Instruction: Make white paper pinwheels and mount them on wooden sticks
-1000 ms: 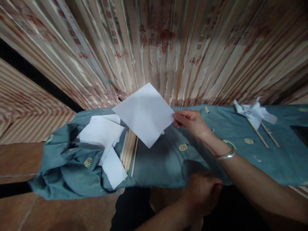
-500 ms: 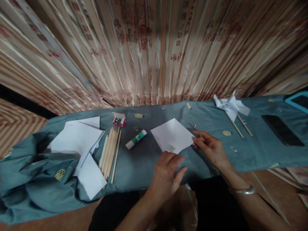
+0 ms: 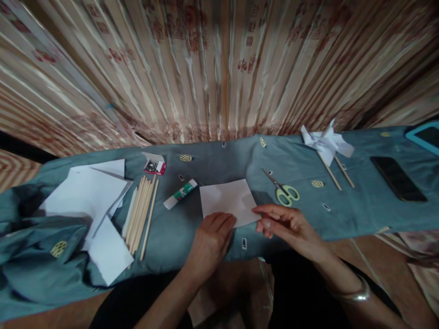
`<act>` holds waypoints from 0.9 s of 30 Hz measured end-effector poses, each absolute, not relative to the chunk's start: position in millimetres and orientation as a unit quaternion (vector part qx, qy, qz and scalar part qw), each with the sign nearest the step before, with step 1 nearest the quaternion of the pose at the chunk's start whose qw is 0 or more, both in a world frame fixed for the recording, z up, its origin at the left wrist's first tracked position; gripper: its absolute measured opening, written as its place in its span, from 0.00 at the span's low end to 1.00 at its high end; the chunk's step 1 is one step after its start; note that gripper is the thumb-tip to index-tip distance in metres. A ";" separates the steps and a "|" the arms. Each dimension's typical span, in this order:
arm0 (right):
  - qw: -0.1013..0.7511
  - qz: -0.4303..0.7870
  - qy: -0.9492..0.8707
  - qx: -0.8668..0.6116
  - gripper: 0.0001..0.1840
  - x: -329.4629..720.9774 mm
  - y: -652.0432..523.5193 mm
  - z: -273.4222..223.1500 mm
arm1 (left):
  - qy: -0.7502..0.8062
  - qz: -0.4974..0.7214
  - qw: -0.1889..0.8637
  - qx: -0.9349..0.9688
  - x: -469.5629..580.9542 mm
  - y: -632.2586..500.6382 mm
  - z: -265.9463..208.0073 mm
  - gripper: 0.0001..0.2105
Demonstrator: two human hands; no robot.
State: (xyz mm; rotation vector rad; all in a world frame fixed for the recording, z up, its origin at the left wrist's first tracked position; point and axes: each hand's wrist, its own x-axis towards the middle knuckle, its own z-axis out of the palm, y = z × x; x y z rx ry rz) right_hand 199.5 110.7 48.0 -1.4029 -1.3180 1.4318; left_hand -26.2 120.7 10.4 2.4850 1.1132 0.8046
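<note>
A square white sheet of paper (image 3: 228,196) lies on the cloth in front of me, one edge toward me. My left hand (image 3: 212,237) grips its near edge, fingers together and partly hiding the lower left corner. At the near right corner, my right hand (image 3: 288,226) has the paper between thumb and fingers. Scissors with light green handles (image 3: 287,195) rest just beyond my right hand, blades pointing away to the left. Left of the sheet lies a glue stick (image 3: 180,194) with a green and white label.
Wooden sticks (image 3: 140,214) lie in a row at left, by more white paper (image 3: 85,192). An open small box (image 3: 154,164) of metal pins stands behind them. Paper pinwheels on sticks (image 3: 327,144) and a dark phone (image 3: 398,178) are at right. A curtain (image 3: 212,68) hangs behind.
The sheet has turned from a diamond position to edge-on toward me. My left hand has come down onto its near edge. My right hand has moved off the scissors' handles, which now show.
</note>
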 end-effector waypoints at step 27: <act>0.303 0.255 -0.718 -0.572 0.08 191.2 153.1 5.4 | 0.356 0.179 0.121 0.909 -21.3 90.0 8.6 0.25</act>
